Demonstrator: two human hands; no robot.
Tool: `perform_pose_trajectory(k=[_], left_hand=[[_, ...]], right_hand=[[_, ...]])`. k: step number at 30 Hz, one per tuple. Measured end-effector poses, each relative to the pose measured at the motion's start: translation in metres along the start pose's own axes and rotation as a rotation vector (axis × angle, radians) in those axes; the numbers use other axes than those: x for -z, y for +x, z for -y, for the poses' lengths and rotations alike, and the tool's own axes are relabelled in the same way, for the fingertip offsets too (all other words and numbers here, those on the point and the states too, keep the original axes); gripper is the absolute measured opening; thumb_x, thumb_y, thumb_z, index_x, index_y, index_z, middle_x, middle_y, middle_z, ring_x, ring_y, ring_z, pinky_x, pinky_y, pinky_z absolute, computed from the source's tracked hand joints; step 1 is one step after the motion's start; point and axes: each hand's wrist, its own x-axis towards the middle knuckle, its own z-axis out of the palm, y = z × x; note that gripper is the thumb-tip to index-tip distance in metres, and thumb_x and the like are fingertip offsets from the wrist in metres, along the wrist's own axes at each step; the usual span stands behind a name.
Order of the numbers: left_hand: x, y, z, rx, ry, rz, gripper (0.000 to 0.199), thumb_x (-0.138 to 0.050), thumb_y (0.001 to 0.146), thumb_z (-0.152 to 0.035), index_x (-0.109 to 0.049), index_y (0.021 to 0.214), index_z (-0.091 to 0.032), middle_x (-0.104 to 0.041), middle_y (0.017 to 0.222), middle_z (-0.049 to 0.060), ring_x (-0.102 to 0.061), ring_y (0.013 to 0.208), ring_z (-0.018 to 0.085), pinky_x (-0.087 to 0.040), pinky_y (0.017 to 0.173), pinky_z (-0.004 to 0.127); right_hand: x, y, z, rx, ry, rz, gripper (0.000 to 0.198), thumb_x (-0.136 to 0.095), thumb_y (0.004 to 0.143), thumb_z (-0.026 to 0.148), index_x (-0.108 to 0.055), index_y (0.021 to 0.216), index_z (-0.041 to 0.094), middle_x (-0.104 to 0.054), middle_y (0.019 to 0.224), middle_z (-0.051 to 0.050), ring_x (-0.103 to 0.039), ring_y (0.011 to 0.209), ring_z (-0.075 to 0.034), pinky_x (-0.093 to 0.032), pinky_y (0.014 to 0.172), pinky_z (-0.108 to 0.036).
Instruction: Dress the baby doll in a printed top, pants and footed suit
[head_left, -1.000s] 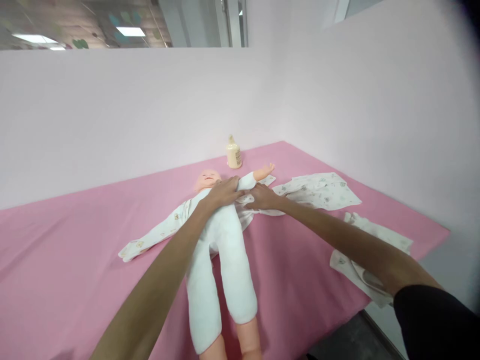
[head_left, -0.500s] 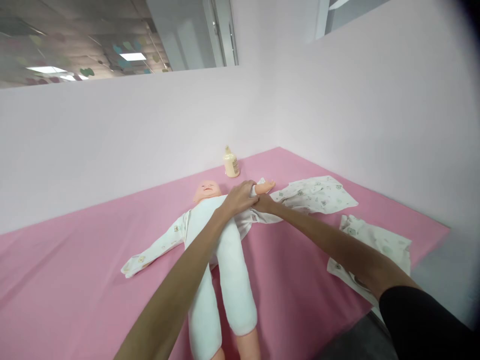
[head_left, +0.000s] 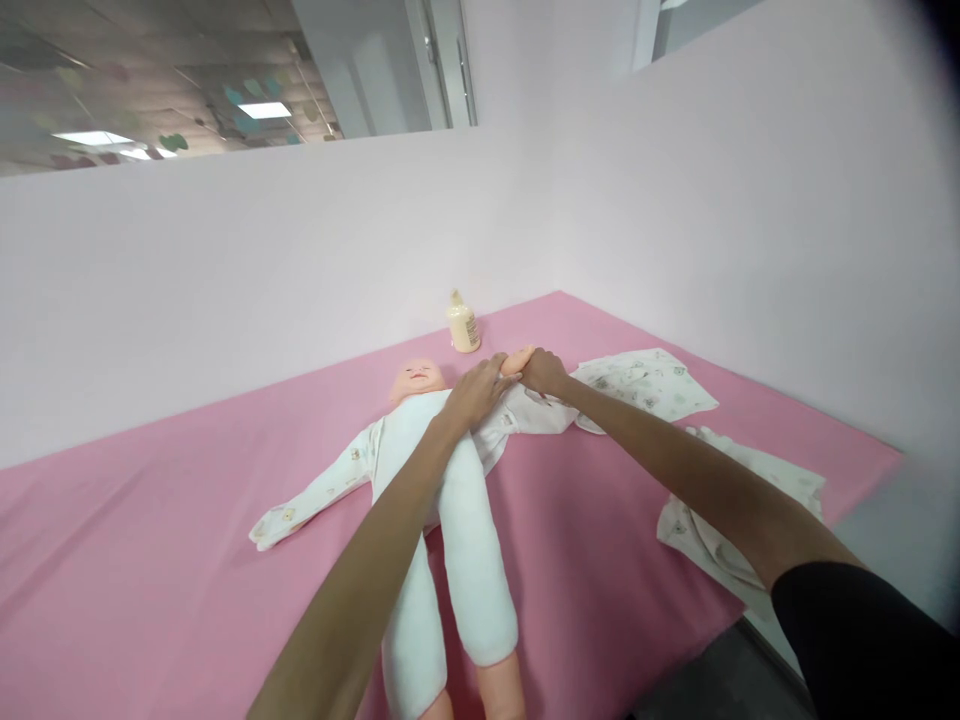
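A baby doll (head_left: pixel 469 560) with a white cloth body lies on its back on the pink cover, head towards the wall. A white printed baby shirt (head_left: pixel 334 480) covers its arm on the left of the picture; more of that shirt lies bunched beneath the other arm. My left hand (head_left: pixel 474 392) is closed around this bare-ended doll arm (head_left: pixel 516 361). At the doll's hand end, my right hand (head_left: pixel 545 372) is wrapped closed over it. My fingers hide most of the doll's forearm and hand.
A cream pump bottle (head_left: pixel 463 328) stands by the wall beyond the doll's head. White printed cloth (head_left: pixel 637 385) lies to the right, and another folded printed garment (head_left: pixel 780 480) rests near the right edge of the pink cover (head_left: pixel 150 520). White walls (head_left: pixel 262 260) border the back and right.
My right hand has moved from below the doll's forearm up and right to its hand end. The doll's arm is raised slightly and pulled inward. My left hand stays nearly in place.
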Motion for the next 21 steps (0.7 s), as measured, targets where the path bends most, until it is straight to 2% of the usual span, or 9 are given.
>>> perform_pose_trajectory(k=[5, 10, 14, 16, 19, 21], left_hand=[[-0.011, 0.006, 0.007, 0.124, 0.008, 0.098, 0.034, -0.038, 0.101, -0.045, -0.05, 0.117, -0.018, -0.068, 0.11, 0.014, -0.065, 0.102, 0.029, -0.046, 0.082, 0.035], [-0.015, 0.011, 0.006, 0.213, 0.056, 0.19, 0.035, -0.035, 0.101, -0.047, -0.049, 0.114, -0.017, -0.068, 0.112, 0.017, -0.065, 0.105, 0.031, -0.045, 0.081, 0.036], [-0.014, 0.011, 0.006, 0.243, 0.07, 0.253, 0.036, -0.037, 0.099, -0.048, -0.049, 0.112, -0.017, -0.067, 0.115, 0.019, -0.064, 0.106, 0.033, -0.045, 0.08, 0.036], [-0.013, 0.01, 0.007, 0.24, 0.061, 0.271, 0.036, -0.038, 0.098, -0.05, -0.05, 0.112, -0.018, -0.068, 0.114, 0.017, -0.065, 0.103, 0.031, -0.045, 0.078, 0.035], [-0.013, 0.009, 0.01, 0.228, 0.039, 0.287, 0.04, -0.039, 0.097, -0.053, -0.052, 0.114, -0.02, -0.068, 0.115, 0.015, -0.066, 0.101, 0.03, -0.047, 0.078, 0.034], [-0.016, 0.009, 0.012, 0.224, 0.029, 0.298, 0.041, -0.042, 0.095, -0.052, -0.053, 0.119, -0.02, -0.067, 0.119, 0.015, -0.066, 0.105, 0.031, -0.047, 0.081, 0.035]], right_hand=[[0.002, 0.003, -0.007, -0.018, 0.039, -0.008, 0.03, -0.049, 0.091, 0.034, -0.071, 0.104, 0.017, -0.073, 0.105, -0.013, -0.069, 0.091, -0.024, -0.045, 0.068, -0.027], [0.002, 0.005, -0.013, -0.013, 0.026, -0.051, 0.028, -0.05, 0.088, 0.031, -0.071, 0.101, 0.018, -0.07, 0.113, -0.015, -0.067, 0.101, -0.028, -0.046, 0.075, -0.03], [0.002, 0.008, -0.017, -0.027, 0.03, -0.056, 0.025, -0.052, 0.086, 0.027, -0.07, 0.098, 0.016, -0.07, 0.113, -0.015, -0.066, 0.101, -0.027, -0.046, 0.076, -0.03], [0.002, 0.01, -0.019, -0.036, 0.048, -0.041, 0.023, -0.052, 0.085, 0.027, -0.07, 0.094, 0.016, -0.072, 0.104, -0.014, -0.068, 0.093, -0.025, -0.046, 0.073, -0.028], [0.005, 0.013, -0.02, -0.049, 0.092, 0.004, 0.021, -0.052, 0.085, 0.027, -0.069, 0.088, 0.015, -0.072, 0.082, -0.01, -0.066, 0.071, -0.019, -0.045, 0.065, -0.025], [0.007, 0.015, -0.021, -0.049, 0.123, 0.031, 0.023, -0.053, 0.087, 0.03, -0.069, 0.088, 0.014, -0.07, 0.078, -0.008, -0.063, 0.063, -0.015, -0.044, 0.06, -0.023]])
